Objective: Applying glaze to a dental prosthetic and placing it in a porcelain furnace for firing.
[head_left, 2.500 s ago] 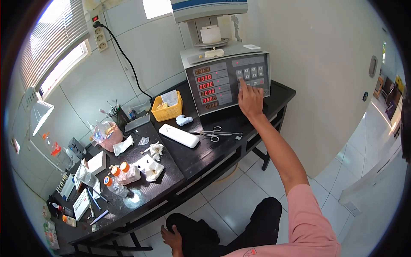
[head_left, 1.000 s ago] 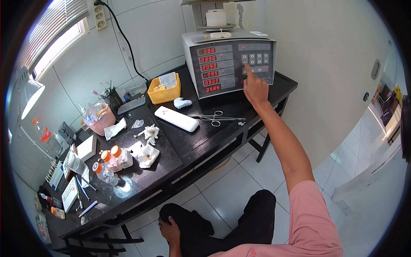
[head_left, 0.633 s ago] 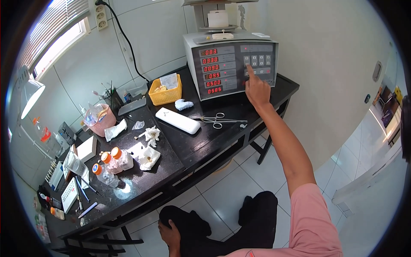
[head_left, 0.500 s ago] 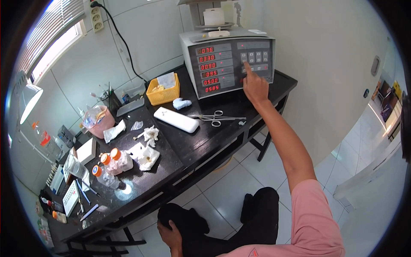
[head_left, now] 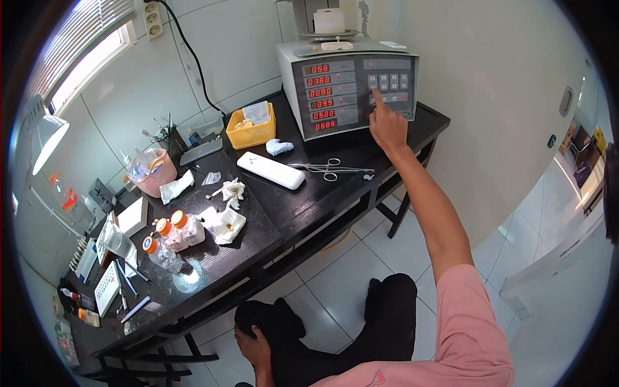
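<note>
My right hand (head_left: 389,127) reaches up to the front panel of a grey box-shaped control unit (head_left: 358,71), holding nothing. Its index finger is stretched out to the small buttons (head_left: 394,81) at the panel's right, with the fingertip at a lower-left one. The other fingers curl under. Red digital displays (head_left: 318,80) glow in a column on the panel's left side. My left hand (head_left: 255,350) rests empty on my left knee, thumb apart from the fingers, which lie partly out of sight round the knee.
On the black table (head_left: 309,213) are a yellow basket (head_left: 258,137), a white oblong case (head_left: 271,171), scissor-handled metal instruments (head_left: 332,169), crumpled tissues (head_left: 229,226) and orange-capped bottles (head_left: 173,236). A pink basket (head_left: 160,182) and a desk lamp (head_left: 48,138) stand at left.
Several numbers on the upper displays have dropped. The right index finger stays at the buttons. The whole view has shifted slightly; the left hand remains on the knee.
</note>
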Action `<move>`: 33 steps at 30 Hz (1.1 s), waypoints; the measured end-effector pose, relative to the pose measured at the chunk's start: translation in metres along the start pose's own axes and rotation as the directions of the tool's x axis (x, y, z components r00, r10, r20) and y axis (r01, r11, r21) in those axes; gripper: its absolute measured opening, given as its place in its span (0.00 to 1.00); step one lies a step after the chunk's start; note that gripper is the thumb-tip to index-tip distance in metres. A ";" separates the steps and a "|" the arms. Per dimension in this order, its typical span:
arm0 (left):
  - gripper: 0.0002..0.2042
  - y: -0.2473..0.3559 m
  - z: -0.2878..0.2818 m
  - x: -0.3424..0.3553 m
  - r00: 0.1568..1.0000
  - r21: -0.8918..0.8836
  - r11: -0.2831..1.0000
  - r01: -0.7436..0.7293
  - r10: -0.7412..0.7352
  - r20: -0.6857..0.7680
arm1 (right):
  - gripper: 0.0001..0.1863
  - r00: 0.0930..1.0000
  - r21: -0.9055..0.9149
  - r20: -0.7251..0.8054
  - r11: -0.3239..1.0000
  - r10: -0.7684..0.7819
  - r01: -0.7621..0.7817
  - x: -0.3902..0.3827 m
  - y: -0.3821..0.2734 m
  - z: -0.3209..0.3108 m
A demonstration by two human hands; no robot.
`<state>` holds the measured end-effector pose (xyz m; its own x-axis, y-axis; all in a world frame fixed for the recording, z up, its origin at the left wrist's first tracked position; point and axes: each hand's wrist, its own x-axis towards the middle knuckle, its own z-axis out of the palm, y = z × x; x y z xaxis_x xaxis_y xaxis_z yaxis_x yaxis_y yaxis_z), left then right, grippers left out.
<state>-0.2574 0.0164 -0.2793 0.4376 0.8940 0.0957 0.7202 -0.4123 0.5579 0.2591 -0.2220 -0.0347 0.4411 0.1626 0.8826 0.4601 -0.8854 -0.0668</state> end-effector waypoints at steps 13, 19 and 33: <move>0.27 -0.019 -0.005 0.003 0.998 0.015 0.999 0.043 -0.043 -0.035 | 0.32 1.000 0.017 -0.023 1.000 -0.001 0.002 0.002 -0.003 0.001; 0.27 -0.013 -0.005 0.003 0.999 -0.002 0.999 0.038 -0.038 -0.011 | 0.31 1.000 0.028 -0.021 1.000 -0.006 0.007 0.003 0.001 0.000; 0.28 -0.016 -0.003 0.004 0.998 0.003 0.999 0.051 -0.050 -0.021 | 0.32 0.999 0.024 -0.037 1.000 0.000 0.001 0.001 0.000 0.000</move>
<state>-0.2685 0.0267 -0.2856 0.3891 0.9173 0.0850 0.7429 -0.3670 0.5598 0.2598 -0.2221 -0.0342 0.4125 0.1464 0.8991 0.4788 -0.8745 -0.0772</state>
